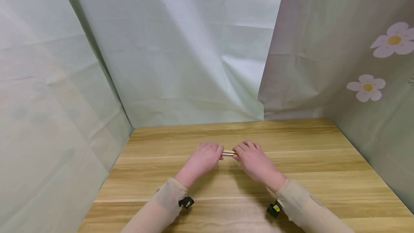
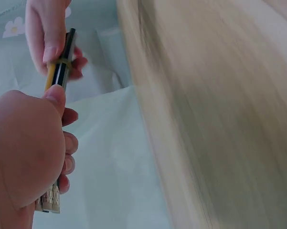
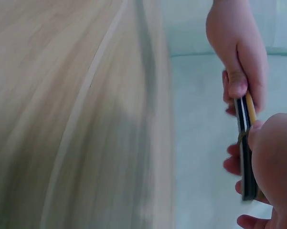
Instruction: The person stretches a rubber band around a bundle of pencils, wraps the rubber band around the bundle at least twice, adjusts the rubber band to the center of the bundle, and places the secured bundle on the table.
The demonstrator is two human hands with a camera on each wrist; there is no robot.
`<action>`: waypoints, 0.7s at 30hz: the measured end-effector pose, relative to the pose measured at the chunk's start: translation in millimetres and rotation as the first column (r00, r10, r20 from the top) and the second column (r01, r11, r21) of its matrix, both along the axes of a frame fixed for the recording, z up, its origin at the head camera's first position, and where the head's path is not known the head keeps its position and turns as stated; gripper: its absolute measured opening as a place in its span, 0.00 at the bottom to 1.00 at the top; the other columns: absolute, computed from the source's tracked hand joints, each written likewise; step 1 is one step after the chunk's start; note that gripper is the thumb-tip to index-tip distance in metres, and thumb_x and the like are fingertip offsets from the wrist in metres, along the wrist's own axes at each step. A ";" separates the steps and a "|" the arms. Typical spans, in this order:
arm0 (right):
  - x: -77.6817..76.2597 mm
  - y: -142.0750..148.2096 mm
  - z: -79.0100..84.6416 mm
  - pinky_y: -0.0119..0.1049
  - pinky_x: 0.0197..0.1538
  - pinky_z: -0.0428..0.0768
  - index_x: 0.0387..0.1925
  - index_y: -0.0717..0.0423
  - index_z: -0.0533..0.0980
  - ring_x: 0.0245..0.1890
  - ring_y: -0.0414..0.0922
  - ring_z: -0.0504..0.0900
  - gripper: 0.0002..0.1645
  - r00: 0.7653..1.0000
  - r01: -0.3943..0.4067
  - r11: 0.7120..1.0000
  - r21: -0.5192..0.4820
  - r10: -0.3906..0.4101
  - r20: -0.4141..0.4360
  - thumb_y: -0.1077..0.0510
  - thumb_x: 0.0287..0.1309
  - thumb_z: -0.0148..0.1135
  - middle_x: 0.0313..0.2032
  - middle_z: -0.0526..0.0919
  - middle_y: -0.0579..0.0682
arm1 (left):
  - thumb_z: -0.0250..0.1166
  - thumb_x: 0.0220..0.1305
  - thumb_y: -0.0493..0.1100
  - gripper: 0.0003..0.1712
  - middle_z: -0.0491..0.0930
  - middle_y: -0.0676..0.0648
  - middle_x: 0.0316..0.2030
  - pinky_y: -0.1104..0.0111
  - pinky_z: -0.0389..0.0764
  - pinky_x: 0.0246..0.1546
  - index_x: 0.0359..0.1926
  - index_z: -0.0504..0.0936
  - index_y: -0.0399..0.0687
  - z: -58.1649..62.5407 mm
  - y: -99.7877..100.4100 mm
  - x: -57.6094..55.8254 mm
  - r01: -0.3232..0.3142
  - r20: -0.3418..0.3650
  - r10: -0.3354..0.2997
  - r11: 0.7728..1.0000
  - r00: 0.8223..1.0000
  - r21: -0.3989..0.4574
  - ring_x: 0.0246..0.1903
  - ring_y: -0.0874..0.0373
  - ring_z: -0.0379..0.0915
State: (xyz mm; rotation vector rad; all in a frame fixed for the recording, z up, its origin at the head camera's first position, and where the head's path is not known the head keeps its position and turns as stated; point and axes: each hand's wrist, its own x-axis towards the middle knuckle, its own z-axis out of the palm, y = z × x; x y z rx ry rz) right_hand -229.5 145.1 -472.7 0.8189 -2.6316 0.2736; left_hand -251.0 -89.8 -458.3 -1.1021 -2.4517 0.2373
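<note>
A bundle of slim sticks, black, yellow and silvery, spans the space between my two hands above the table. My left hand grips one length of it, fingers curled around; patterned pale ends stick out below that hand in the left wrist view. My right hand holds the other part, its thumb and fingers at a thin tan band looped around the sticks. Dark stick ends show past the right fingers in the right wrist view. Whether the sticks are pencils or chopsticks I cannot tell.
The wood-grain table lies below both hands. Pale cloth sheets hang behind and at both sides, with white flowers printed on the right one. Small black devices sit at both wrists.
</note>
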 end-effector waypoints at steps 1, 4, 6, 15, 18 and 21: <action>-0.1 -1.5 0.9 0.59 0.60 0.77 0.50 0.51 0.80 0.57 0.54 0.78 0.09 1.000 -0.004 1.000 0.006 0.004 0.002 0.51 0.79 0.61 0.48 0.85 0.46 | 0.66 0.78 0.50 0.14 0.77 0.51 0.30 0.66 0.75 0.31 0.40 0.74 0.47 0.0 0.6 -0.3 0.001 -0.009 -0.001 1.000 1.000 -0.008 0.31 0.57 0.75; 0.4 -4.5 3.2 0.58 0.59 0.76 0.50 0.53 0.80 0.56 0.54 0.78 0.10 1.000 -0.005 1.000 0.013 0.005 0.012 0.51 0.80 0.61 0.47 0.85 0.47 | 0.64 0.80 0.52 0.15 0.77 0.51 0.30 0.66 0.75 0.31 0.40 0.75 0.47 -0.1 1.8 0.0 -0.009 -0.034 0.007 0.999 0.999 -0.039 0.30 0.58 0.75; 1.0 -5.5 3.8 0.58 0.59 0.76 0.51 0.53 0.81 0.56 0.53 0.78 0.11 1.000 0.006 1.000 0.020 -0.007 0.024 0.50 0.80 0.61 0.47 0.85 0.47 | 0.64 0.80 0.52 0.15 0.77 0.51 0.30 0.67 0.74 0.31 0.40 0.75 0.47 -0.5 2.2 0.7 -0.018 -0.041 0.016 0.998 0.999 -0.055 0.30 0.58 0.74; 0.6 -16.4 8.7 0.59 0.60 0.76 0.51 0.54 0.83 0.57 0.52 0.79 0.15 0.995 -0.010 0.999 0.033 0.007 0.095 0.49 0.82 0.57 0.49 0.87 0.47 | 0.63 0.80 0.53 0.14 0.80 0.52 0.33 0.66 0.78 0.35 0.42 0.76 0.48 -2.6 12.0 3.1 -0.004 -0.044 -0.001 0.995 0.999 -0.103 0.34 0.58 0.78; 0.3 -15.5 14.3 0.61 0.62 0.73 0.58 0.54 0.83 0.60 0.54 0.79 0.21 0.989 0.025 1.000 0.007 -0.026 0.146 0.44 0.81 0.58 0.53 0.88 0.50 | 0.63 0.80 0.52 0.14 0.80 0.51 0.34 0.65 0.79 0.36 0.42 0.76 0.47 -2.8 12.1 2.5 -0.008 -0.011 0.007 0.998 1.000 -0.069 0.34 0.57 0.79; -1.2 -9.2 17.8 0.62 0.62 0.73 0.62 0.53 0.83 0.61 0.54 0.79 0.26 0.985 0.081 0.997 -0.009 -0.079 0.154 0.41 0.77 0.62 0.56 0.87 0.51 | 0.64 0.79 0.51 0.14 0.80 0.50 0.33 0.64 0.79 0.36 0.41 0.75 0.47 -2.3 8.3 0.2 -0.032 0.024 0.032 0.999 0.999 -0.010 0.34 0.56 0.78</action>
